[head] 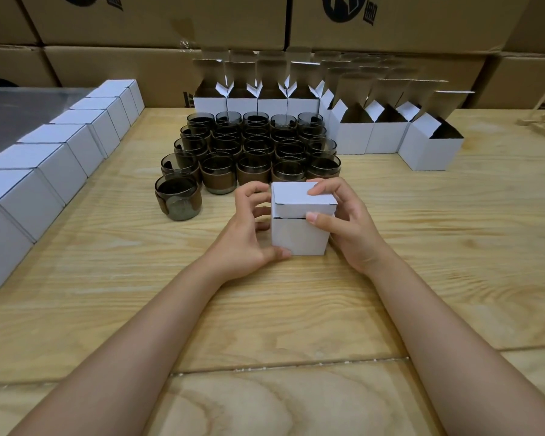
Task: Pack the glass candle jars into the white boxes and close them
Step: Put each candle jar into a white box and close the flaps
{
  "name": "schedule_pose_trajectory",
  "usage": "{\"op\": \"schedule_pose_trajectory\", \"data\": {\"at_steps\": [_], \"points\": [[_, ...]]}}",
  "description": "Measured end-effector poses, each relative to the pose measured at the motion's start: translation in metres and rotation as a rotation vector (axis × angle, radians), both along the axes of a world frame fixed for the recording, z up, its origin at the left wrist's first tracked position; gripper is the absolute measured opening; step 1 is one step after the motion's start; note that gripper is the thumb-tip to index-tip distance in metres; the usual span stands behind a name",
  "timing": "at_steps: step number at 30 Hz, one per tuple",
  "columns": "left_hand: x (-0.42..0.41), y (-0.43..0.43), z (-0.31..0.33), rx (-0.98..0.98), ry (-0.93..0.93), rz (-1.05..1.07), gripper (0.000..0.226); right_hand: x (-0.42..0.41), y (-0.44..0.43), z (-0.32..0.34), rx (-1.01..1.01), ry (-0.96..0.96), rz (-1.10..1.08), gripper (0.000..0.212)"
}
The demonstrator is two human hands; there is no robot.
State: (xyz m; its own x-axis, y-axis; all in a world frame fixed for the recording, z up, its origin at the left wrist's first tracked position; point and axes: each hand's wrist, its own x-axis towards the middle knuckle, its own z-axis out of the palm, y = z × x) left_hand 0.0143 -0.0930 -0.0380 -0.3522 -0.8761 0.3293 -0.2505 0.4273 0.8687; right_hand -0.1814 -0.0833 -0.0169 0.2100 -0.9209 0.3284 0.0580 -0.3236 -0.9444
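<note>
left hand (252, 229): fingers curled at left face of white box (299, 236), thumb on its lower front corner | right hand (350, 225): cups right side, index fingertip on lid top, thumb pressing front flap | forearms: both bare, extended forward, converging from the lower frame corners

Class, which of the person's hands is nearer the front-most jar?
Left. The left hand grips the box on its left, just right of the jar; the right hand pinches the lid from the right, farther off.
</note>
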Motion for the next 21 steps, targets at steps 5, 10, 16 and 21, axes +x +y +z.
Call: {"op": "schedule_pose_trajectory", "data": {"at_steps": [5, 10, 16, 21], "points": [[0.001, 0.005, 0.005, -0.129, -0.102, -0.035, 0.105, -0.002, -0.001, 0.0, 0.068, -0.054, 0.034, 0.012], [0.001, 0.008, 0.006, -0.398, -0.292, 0.063, 0.088, -0.003, -0.004, 0.001, 0.148, -0.08, 0.021, 0.014], [-0.004, 0.011, 0.014, -0.474, -0.281, 0.11, 0.061, -0.005, -0.004, 0.0, 0.108, -0.057, 0.053, 0.014], [-0.008, 0.016, 0.017, -0.497, -0.298, 0.196, 0.041, -0.007, -0.003, 0.0, 0.149, -0.106, 0.062, 0.017]]}}
